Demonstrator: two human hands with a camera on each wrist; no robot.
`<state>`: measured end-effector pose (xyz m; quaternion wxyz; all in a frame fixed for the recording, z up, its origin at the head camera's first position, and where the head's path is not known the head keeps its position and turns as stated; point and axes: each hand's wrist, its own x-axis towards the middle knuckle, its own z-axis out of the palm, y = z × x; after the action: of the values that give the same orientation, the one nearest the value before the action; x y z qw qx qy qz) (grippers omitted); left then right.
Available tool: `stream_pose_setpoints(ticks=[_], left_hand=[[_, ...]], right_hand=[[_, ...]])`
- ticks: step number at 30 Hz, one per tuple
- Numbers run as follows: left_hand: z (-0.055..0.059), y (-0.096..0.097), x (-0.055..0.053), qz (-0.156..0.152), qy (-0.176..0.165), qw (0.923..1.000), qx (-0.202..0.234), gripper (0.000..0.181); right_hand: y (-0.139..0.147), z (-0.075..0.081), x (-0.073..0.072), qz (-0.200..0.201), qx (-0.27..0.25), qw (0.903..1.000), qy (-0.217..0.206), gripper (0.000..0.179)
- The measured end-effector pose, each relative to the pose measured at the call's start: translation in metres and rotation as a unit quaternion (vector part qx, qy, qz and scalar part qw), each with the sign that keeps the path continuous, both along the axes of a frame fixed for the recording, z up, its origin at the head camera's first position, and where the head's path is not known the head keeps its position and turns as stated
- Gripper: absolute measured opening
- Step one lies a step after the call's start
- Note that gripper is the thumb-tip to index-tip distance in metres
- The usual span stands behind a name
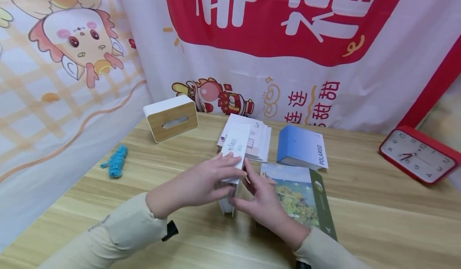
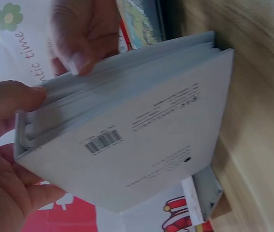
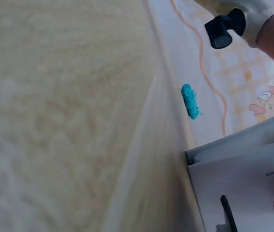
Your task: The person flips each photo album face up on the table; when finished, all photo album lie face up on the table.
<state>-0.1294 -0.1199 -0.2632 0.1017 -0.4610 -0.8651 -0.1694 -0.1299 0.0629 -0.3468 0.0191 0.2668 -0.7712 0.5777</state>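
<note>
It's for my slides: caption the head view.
Left hand grips a white book on edge, right hand touching it, red clock at right.

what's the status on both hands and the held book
Left fingers gripping, right fingers touching white book. Book upright, spine up. Landscape-covered book close by.

Thick white hardcover book [image 1: 234, 143], closed and standing upright on the wooden tabletop [image 1: 201, 245], spine uppermost. Dark characters run along the spine; the page edges show between the covers at the near end. The left cover bears a barcode and lines of small print, the right a black mark and further print. The left hand [image 1: 201, 183] and right hand [image 1: 264, 203] grip its upper part.
</note>
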Motion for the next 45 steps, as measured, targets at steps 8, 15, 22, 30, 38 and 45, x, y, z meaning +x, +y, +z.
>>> stream_pose_setpoints(ticks=[8, 15, 22, 30, 38, 45], left_hand=[[0.011, 0.008, -0.001, 0.007, 0.009, 0.9978, -0.065, 0.035], [0.019, 0.014, 0.001, 0.014, -0.025, 0.9942, -0.104, 0.034], [0.018, 0.015, -0.003, -0.028, 0.003, 0.9959, -0.086, 0.028], [0.012, 0.007, -0.002, -0.038, 0.057, 0.9973, -0.026, 0.025], [0.006, -0.006, 0.006, -0.029, 0.038, 0.9982, 0.037, 0.019], [-0.003, -0.021, 0.009, 0.023, -0.051, 0.9918, 0.115, 0.02]], right_hand=[[-0.003, -0.01, -0.004, 0.007, 0.004, 0.9957, -0.093, 0.112], [-0.003, -0.012, -0.003, 0.02, -0.002, 0.9942, -0.106, 0.114], [-0.001, -0.013, -0.003, 0.02, -0.001, 0.9933, -0.114, 0.113], [0.003, -0.01, 0.001, 0.026, 0.025, 0.9954, -0.089, 0.099], [0.004, -0.008, 0.003, 0.026, 0.042, 0.9964, -0.068, 0.092], [0.011, -0.004, 0.006, 0.002, 0.094, 0.9954, -0.02, 0.083]])
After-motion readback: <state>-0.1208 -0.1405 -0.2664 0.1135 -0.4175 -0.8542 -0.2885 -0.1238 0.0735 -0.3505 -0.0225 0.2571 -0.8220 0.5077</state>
